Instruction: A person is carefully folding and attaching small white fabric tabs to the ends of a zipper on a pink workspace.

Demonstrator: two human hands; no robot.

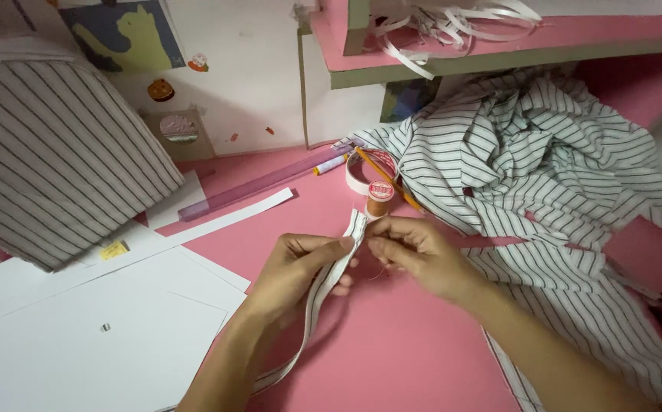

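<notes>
Striped fabric strip (317,301) centre frame, long axis running lower left to upper right. Left hand (296,267) pinching its upper end; right hand (415,255) fingertips pinched together just beside, apparently on thread. Thread spool (380,198) just above.

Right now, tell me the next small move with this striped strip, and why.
Probably draw the right hand away to pull the thread through. Both hands pinch the top of the striped strip, the left hand steadying it, and a fine thread seems to hang below the right fingers.
</notes>
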